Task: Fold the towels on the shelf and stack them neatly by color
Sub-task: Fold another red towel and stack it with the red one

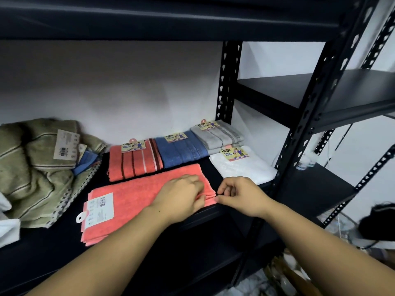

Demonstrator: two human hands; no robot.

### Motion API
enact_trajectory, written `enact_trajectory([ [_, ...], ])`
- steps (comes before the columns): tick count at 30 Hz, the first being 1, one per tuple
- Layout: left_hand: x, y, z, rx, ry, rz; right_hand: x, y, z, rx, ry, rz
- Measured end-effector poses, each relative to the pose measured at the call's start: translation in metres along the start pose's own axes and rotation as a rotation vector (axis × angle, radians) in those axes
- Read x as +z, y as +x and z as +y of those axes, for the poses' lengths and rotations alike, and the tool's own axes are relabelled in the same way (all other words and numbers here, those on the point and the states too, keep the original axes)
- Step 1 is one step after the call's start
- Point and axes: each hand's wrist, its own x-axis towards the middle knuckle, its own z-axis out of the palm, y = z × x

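Several towels lie on the black shelf (149, 263). At the far left a heap of olive-green striped towels (32, 174) sits crumpled and unfolded, with a paper label on top and a small blue cloth (86, 160) tucked against its right side. Next, toward the back wall, a folded coral towel with dark stripes (133, 165) lies flat with a card tag at its top edge. In front of it, near the shelf's front edge, a plain coral towel (136, 201) lies folded into a long band, a white barcode label hanging off its left end. The left hand (181, 198) rests on the right part of this towel, palm down, fingers bent and pressing the cloth near its right edge. The right hand (239, 194) sits just beside that same edge, fingers curled, thumb and fingertips at the layered corner; whether they actually pinch the cloth, I cannot tell. Behind the hands, a folded blue towel (181, 149) lies beside the striped coral one. Further right, two folded grey towels (218, 135) are stacked by the rear post, and a folded white towel (241, 165) lies in front of them.
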Motion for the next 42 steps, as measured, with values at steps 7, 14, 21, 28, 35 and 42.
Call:
enact_trajectory([
  [7,0.005,-0.008,0.009,-0.041,-0.060,0.084,0.004,-0.002,0.002,0.017,0.005,0.011],
  [14,0.018,-0.015,0.008,-0.076,-0.210,0.118,0.004,-0.003,0.000,0.073,0.057,-0.014],
  [21,0.019,-0.014,0.005,-0.125,-0.353,0.095,0.009,-0.002,-0.004,0.040,0.050,0.034],
  [28,0.005,-0.025,-0.013,-0.085,-0.480,-0.007,0.007,-0.002,-0.007,0.075,-0.021,-0.006],
  [35,-0.009,-0.058,-0.035,-0.138,-0.503,0.012,0.004,0.000,-0.017,0.141,-0.077,0.004],
  [42,-0.036,-0.108,-0.067,-0.188,-0.432,0.012,0.009,0.014,-0.047,0.215,-0.260,0.099],
])
